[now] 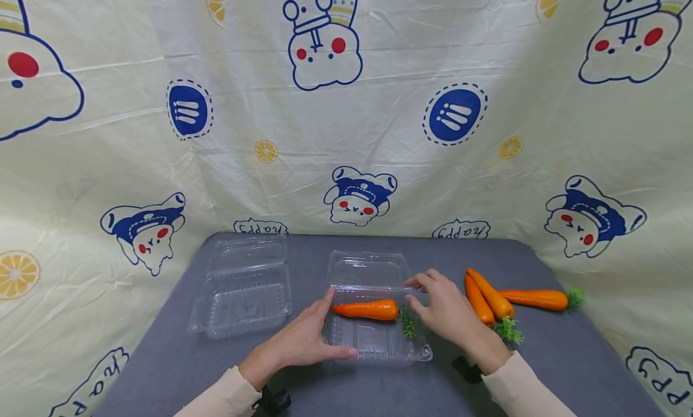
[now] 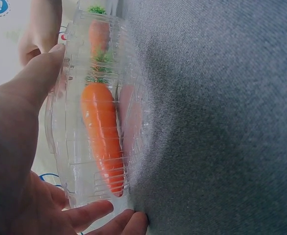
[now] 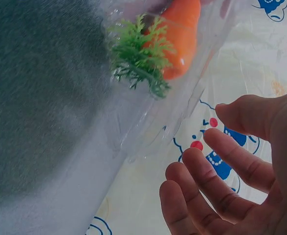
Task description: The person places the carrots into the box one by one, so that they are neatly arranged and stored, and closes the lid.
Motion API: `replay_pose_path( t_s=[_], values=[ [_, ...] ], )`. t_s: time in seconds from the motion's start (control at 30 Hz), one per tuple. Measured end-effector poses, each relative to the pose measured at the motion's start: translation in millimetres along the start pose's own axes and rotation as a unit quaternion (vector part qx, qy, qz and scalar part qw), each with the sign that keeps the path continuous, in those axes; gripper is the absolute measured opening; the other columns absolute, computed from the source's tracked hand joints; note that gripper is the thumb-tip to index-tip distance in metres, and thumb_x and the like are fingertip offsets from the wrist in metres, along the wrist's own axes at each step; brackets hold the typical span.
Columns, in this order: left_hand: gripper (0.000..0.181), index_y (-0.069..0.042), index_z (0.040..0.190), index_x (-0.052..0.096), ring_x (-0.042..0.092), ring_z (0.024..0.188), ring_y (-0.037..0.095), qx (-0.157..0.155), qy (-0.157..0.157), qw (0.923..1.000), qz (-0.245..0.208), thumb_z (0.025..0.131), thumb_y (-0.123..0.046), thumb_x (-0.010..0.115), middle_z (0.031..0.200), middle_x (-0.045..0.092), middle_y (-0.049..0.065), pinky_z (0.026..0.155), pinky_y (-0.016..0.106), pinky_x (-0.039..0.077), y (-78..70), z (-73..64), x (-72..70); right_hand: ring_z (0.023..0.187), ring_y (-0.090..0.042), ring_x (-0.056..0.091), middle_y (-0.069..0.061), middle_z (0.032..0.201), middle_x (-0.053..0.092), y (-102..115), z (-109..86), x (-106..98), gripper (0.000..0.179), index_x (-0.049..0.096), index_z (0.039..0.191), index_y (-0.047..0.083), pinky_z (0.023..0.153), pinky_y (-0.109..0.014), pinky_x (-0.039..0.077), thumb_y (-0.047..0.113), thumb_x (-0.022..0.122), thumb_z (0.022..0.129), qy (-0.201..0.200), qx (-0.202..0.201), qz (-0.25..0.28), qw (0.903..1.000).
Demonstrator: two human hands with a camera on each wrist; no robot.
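Observation:
A clear plastic clamshell container (image 1: 368,345) stands with its lid raised at the middle of the table. Inside it lies an orange carrot (image 1: 368,309), its green leafy top (image 1: 407,322) toward the right wall. My left hand (image 1: 305,336) spans the container's near left corner, thumb along the front rim and fingers stretched along the left side. On the right, my right hand (image 1: 446,311) hovers beside the hinge end with fingers spread and slightly bent. In the right wrist view, nothing lies between those fingers (image 3: 221,186).
A second clear clamshell container (image 1: 246,302) stands unfolded at the left. Several carrots (image 1: 489,293) with green tops lie to the right of my right hand. The grey table (image 1: 346,393) ends at a patterned cloth (image 1: 390,134) behind it.

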State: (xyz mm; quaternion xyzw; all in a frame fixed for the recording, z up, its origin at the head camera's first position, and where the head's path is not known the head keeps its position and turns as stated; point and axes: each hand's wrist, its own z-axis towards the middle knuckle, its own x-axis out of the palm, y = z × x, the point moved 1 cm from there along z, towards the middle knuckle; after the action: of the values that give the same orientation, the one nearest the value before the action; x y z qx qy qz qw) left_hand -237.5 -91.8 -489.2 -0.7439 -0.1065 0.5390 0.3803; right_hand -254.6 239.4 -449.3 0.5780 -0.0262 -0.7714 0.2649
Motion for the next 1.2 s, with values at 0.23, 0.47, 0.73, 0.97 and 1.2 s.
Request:
replay_pose_path(
  t_s=[0.23,0.47,0.73,0.97,1.2],
  values=[
    [0.142,-0.022,0.19,0.007,0.047,0.17,0.043,0.0,0.0,1.0,0.003,0.089,-0.077,0.09,0.192,0.033,0.018,0.134,0.072,0.046,0.5,0.1,0.4,0.104,-0.033,0.076,-0.011,0.116,0.077,-9.1,-3.6,-4.2,0.022,0.085,0.125,0.012,0.089,-0.053,0.07,0.016,0.09,0.104,-0.015,0.017,-0.002,0.9997],
    [0.142,-0.023,0.19,0.007,0.047,0.17,0.043,-0.004,-0.001,1.0,0.002,0.089,-0.078,0.09,0.192,0.033,0.018,0.135,0.072,0.045,1.0,-0.2,1.0,0.104,-0.034,0.077,-0.013,0.119,0.077,-23.1,-9.3,-10.1,0.025,0.084,0.128,0.011,0.091,-0.056,0.07,0.015,0.089,0.104,-0.019,0.031,-0.001,0.9993],
    [0.142,-0.022,0.19,0.008,0.047,0.17,0.043,-0.006,-0.002,1.0,0.006,0.089,-0.079,0.09,0.192,0.033,0.018,0.134,0.073,0.045,0.4,-0.2,1.0,0.101,-0.036,0.077,-0.017,0.119,0.077,-40.8,-14.3,-18.0,0.028,0.083,0.129,0.008,0.089,-0.058,0.068,0.014,0.089,0.103,-0.031,0.039,-0.017,0.9986],
    [0.142,-0.023,0.19,0.009,0.049,0.169,0.043,-0.008,-0.004,0.9999,0.013,0.088,-0.079,0.09,0.191,0.035,0.018,0.133,0.073,0.047,-0.5,0.3,1.1,0.098,-0.033,0.075,-0.017,0.119,0.075,-54.6,-20.4,-26.9,0.034,0.082,0.133,0.011,0.079,-0.052,0.065,0.021,0.091,0.102,-0.031,0.066,-0.041,0.9965],
    [0.142,-0.023,0.19,0.008,0.047,0.17,0.044,-0.007,-0.003,0.9999,0.01,0.089,-0.079,0.09,0.192,0.033,0.018,0.134,0.073,0.046,0.5,0.2,1.4,0.092,-0.031,0.061,-0.026,0.127,0.072,-66.6,-24.8,-34.1,0.049,0.08,0.141,0.009,0.066,-0.037,0.047,0.034,0.091,0.1,-0.007,0.109,-0.061,0.9921]
  ],
)
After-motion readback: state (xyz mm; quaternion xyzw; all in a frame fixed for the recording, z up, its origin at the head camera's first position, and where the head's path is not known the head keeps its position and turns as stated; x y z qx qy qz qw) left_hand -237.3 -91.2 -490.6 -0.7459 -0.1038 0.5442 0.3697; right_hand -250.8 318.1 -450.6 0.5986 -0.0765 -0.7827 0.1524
